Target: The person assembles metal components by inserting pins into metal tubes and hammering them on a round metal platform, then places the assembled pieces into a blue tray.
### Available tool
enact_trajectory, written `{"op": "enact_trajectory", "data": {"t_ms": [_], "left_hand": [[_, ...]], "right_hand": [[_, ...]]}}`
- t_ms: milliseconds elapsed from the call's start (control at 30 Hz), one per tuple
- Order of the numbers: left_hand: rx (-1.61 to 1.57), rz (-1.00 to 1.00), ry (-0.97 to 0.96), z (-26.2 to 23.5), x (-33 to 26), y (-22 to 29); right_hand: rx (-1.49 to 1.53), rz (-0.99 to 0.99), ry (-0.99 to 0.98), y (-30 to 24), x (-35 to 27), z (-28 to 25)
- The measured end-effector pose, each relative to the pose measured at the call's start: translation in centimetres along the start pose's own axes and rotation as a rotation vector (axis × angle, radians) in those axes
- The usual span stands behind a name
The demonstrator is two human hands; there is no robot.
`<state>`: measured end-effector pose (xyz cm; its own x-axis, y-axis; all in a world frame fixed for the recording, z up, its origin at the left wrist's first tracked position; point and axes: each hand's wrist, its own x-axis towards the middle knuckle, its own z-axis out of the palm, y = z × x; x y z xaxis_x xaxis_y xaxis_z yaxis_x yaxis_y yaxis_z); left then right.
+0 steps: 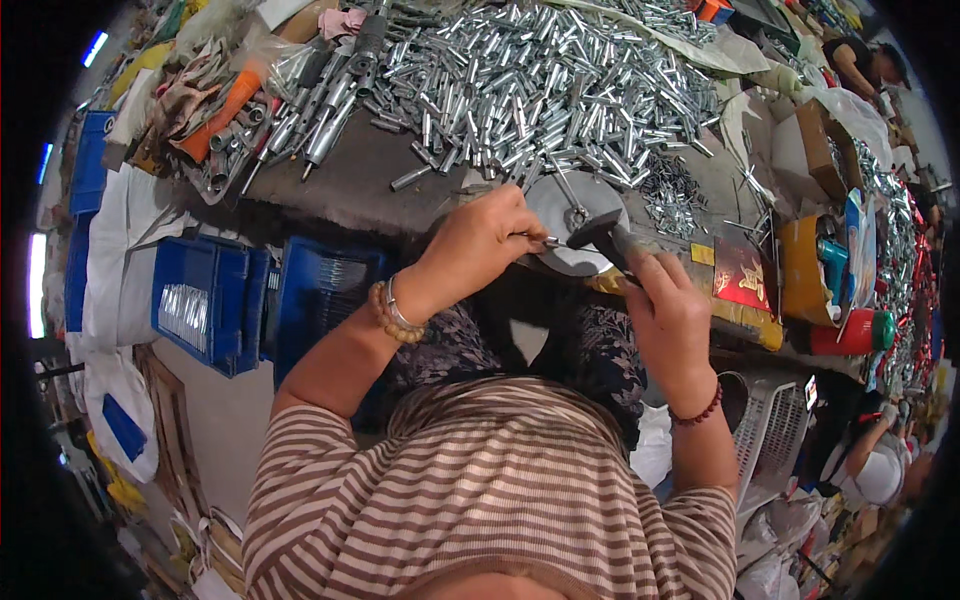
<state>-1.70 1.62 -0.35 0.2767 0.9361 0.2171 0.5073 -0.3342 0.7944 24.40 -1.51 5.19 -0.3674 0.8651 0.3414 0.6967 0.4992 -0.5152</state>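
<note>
My left hand (485,235) pinches a small silvery metal piece (551,242) at its fingertips, above the grey round plate (572,263) at the bench's near edge. Closed around the handle of a small dark hammer (596,229) is my right hand (668,300). The hammer's head is just right of the metal piece; whether they touch I cannot tell. Behind them, a metal rod with a nut-like end (577,213) lies on the plate. Part of the handle is hidden by my fingers.
A large heap of shiny metal tubes (540,85) covers the bench's far side. Smaller pins (672,195) lie to its right. Long metal tools (335,115) rest at the left. Blue bins (200,300) stand left of my lap. Two other people (880,465) are at far right.
</note>
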Motion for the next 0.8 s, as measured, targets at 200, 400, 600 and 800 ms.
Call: {"op": "enact_trajectory", "data": {"t_ms": [200, 400, 600, 800], "left_hand": [[-0.061, 0.007, 0.000, 0.0, 0.2, -0.2], [-0.030, -0.001, -0.003, 0.2, 0.0, -0.6], [-0.092, 0.038, 0.018, 0.2, 0.3, -0.9], [-0.103, -0.001, -0.026, -0.2, 0.0, -0.3]], "right_hand": [[-0.233, -0.093, -0.056, -0.3, 0.2, 2.0], [-0.090, -0.151, 0.206, -1.2, 0.5, 1.3], [-0.155, -0.132, 0.006, 1.1, -0.5, 3.2], [-0.016, 0.121, -0.006, 3.6, 1.9, 1.4]]}}
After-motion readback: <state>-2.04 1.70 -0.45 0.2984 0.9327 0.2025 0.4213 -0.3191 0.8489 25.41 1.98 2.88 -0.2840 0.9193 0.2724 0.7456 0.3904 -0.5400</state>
